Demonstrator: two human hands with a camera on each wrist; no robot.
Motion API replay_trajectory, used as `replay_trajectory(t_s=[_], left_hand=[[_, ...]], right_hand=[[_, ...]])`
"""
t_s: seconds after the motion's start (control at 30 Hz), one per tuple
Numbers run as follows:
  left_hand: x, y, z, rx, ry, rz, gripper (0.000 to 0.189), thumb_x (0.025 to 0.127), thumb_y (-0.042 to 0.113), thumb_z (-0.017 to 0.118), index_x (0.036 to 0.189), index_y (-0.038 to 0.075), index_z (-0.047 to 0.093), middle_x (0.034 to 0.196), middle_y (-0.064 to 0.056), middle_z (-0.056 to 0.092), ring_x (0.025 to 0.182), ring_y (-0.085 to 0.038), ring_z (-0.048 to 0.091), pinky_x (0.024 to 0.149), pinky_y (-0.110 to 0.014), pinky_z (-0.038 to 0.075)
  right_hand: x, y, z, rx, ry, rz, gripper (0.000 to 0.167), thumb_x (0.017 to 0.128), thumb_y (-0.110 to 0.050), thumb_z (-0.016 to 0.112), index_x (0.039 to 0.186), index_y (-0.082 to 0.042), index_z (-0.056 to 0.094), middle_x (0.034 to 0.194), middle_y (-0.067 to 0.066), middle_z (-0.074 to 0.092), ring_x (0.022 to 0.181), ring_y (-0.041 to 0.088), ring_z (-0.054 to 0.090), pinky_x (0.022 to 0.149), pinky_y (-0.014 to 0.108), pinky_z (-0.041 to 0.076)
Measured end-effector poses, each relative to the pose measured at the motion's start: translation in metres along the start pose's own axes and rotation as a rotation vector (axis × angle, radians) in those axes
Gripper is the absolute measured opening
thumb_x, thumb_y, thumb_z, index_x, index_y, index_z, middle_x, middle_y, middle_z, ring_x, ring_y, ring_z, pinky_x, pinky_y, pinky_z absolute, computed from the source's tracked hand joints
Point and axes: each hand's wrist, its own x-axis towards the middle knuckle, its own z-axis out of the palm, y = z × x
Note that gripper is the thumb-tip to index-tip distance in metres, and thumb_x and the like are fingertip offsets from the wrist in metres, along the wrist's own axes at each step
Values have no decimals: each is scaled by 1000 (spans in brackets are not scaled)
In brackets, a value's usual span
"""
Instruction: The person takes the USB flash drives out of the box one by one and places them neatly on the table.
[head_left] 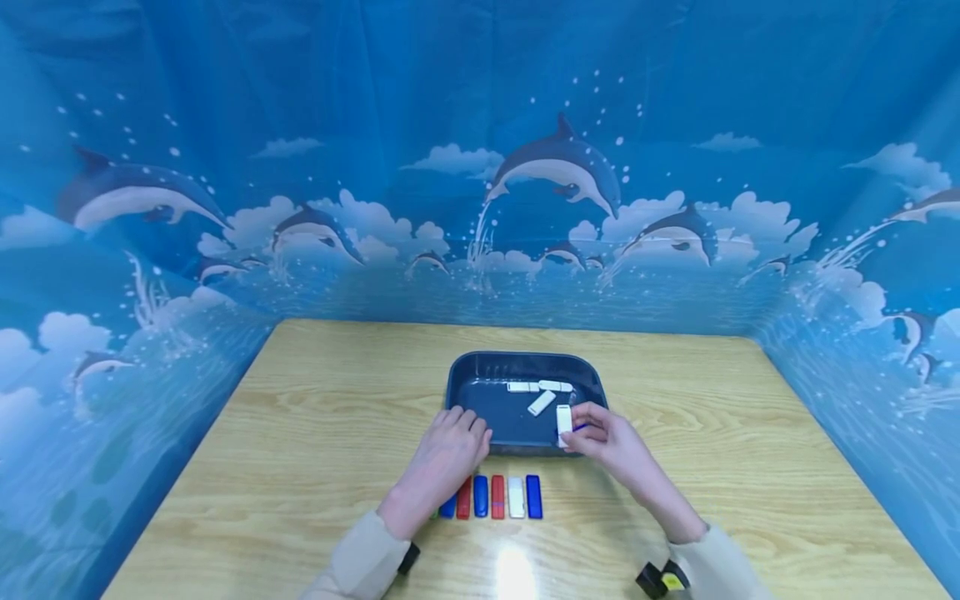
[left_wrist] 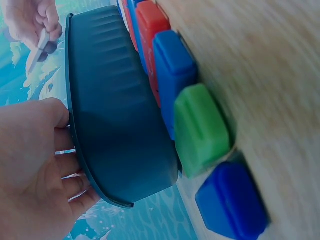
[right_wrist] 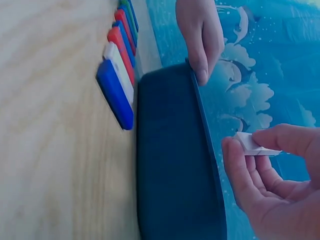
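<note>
Right of centre in the head view, the right hand (head_left: 611, 444) pinches a white stick (head_left: 564, 418) between thumb and fingers, over the lower right of the dark tray (head_left: 483, 402). With only fingertips on it, the stick could twist loose and drop. At the tray's lower left corner, the left hand (head_left: 452, 442) has its fingers hooked over the rim; a tug there could tilt the tray or push it into the row of coloured sticks (head_left: 498, 497) just below, spoiling their line.

Inside the tray, three loose white sticks (head_left: 542, 403) lie at the upper middle and right, one slanted; they would likely slide if it tipped. Something blue shows beside the right fingers, too hidden to identify.
</note>
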Motion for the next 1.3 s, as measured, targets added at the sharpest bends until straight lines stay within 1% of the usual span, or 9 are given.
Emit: replay_trajectory(t_s=[0.2, 0.33, 0.43, 0.6, 0.73, 0.87, 1.03, 1.3], left_hand=[[0, 0, 0, -1, 7, 2, 25, 103, 33, 58, 99, 12, 73, 92, -1, 69, 87, -18, 59, 85, -33, 53], [0, -1, 1, 2, 4, 2, 25, 103, 33, 58, 100, 12, 73, 93, -2, 69, 89, -19, 61, 86, -34, 54], [0, -1, 1, 8, 2, 2, 25, 103, 33, 58, 100, 12, 72, 94, -2, 69, 89, -19, 61, 87, -34, 54], [0, -1, 0, 7, 3, 1, 26, 103, 33, 58, 100, 12, 72, 94, -2, 69, 90, -19, 61, 87, -34, 54], [0, -1, 0, 3, 4, 1, 25, 103, 33, 58, 99, 12, 72, 93, -2, 69, 89, -19, 61, 86, -34, 54], [0, -1, 0, 8, 3, 5, 25, 103, 33, 58, 99, 12, 72, 93, -1, 69, 88, -18, 60, 86, -34, 54], [0, -1, -1, 13, -2, 5, 25, 103, 33, 57, 99, 12, 72, 93, -1, 69, 88, -18, 60, 85, -34, 53], [0, 0, -1, 17, -2, 9, 25, 103, 33, 57, 100, 13, 72, 92, -1, 68, 87, -18, 59, 85, -33, 53]], right_hand=[[-13, 5, 4, -13, -9, -11, 34, 89, -3, 74, 117, 7, 59, 101, 12, 65, 89, 16, 66, 79, 27, 57], [-22, 13, 6, -22, -41, -33, 35, 87, -3, 75, 115, 9, 60, 102, 12, 65, 92, 17, 64, 81, 22, 56], [-29, 20, 8, -22, -70, -51, 35, 86, -3, 76, 114, 10, 60, 101, 13, 66, 91, 17, 65, 82, 22, 56], [-37, 31, 13, 11, -128, -47, 36, 84, -2, 76, 113, 11, 58, 99, 12, 65, 85, 13, 65, 77, 24, 57], [-39, 39, 15, 1, -165, -64, 41, 84, 0, 76, 119, 9, 56, 98, 14, 64, 81, 13, 66, 72, 27, 59], [-38, 43, 15, -36, -174, -94, 46, 83, 2, 76, 124, 6, 56, 98, 15, 63, 79, 16, 68, 70, 29, 60], [-35, 45, 17, -75, -178, -101, 45, 82, 3, 77, 122, 6, 57, 96, 15, 62, 73, 15, 68, 66, 29, 60], [-29, 43, 24, -208, -141, -34, 43, 80, 1, 80, 118, 8, 60, 94, 10, 61, 65, 16, 65, 57, 28, 57]])
